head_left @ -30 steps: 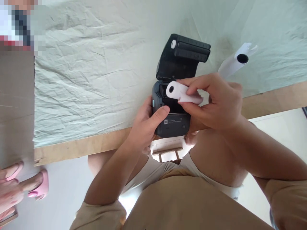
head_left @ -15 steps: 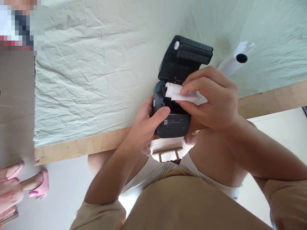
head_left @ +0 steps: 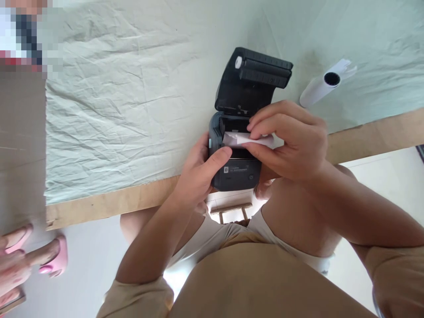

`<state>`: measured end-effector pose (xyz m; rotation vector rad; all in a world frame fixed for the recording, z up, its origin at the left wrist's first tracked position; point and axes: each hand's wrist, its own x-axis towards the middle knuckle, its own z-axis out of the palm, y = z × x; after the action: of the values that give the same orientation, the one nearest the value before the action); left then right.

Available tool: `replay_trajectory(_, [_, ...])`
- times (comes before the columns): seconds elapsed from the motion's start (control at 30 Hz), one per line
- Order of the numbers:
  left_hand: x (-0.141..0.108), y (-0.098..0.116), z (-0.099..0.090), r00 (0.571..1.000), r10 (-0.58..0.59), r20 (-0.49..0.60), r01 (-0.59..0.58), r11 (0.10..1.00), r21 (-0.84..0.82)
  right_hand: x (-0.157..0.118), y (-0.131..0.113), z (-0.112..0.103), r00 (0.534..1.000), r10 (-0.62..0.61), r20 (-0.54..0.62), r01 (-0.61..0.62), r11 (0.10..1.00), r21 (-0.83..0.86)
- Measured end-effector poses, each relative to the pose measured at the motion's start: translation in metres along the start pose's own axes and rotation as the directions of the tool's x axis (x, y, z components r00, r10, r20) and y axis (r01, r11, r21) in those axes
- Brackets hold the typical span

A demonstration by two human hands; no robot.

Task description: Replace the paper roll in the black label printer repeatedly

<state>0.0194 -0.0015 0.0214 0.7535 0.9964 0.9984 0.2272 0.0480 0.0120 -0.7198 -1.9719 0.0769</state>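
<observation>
A dark grey portable label printer (head_left: 236,174) stands at the table's near edge, its lid (head_left: 247,81) swung up and showing a black roller with a white end. My left hand (head_left: 202,170) grips the printer's left side, thumb resting on the front rim. Over the open compartment, my right hand (head_left: 291,139) pinches the white loose end of a small paper roll (head_left: 233,139) between thumb and fingers. The roll sits down inside the compartment, partly hidden by my fingers.
To the right, a larger white paper roll (head_left: 318,90) with a dark core lies on the pale green cloth (head_left: 132,97). A wooden table edge (head_left: 115,196) runs along the front. Another person's foot in a pink sandal (head_left: 59,256) is at lower left.
The small paper roll has gone from the compartment's mouth down into the printer, my right hand still pinching its loose end. My left hand keeps its grip on the printer.
</observation>
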Motion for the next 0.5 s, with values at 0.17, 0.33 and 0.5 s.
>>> replay_trajectory(0.17, [0.0,-0.003,0.0,0.999,0.033,-0.039,-0.033,0.999,-0.018,-0.008,-0.019,0.003,0.993,-0.107,0.05,0.104,0.992,0.07])
replay_trajectory(0.33, [0.001,-0.003,-0.002,0.996,0.072,-0.05,-0.07,0.997,0.039,-0.016,-0.021,0.007,0.983,-0.169,0.067,0.164,0.983,0.084])
replay_trajectory(0.5, [0.001,-0.003,-0.005,0.998,0.053,-0.04,-0.051,0.998,0.044,-0.011,0.005,-0.002,0.976,0.084,-0.199,-0.079,0.996,0.031])
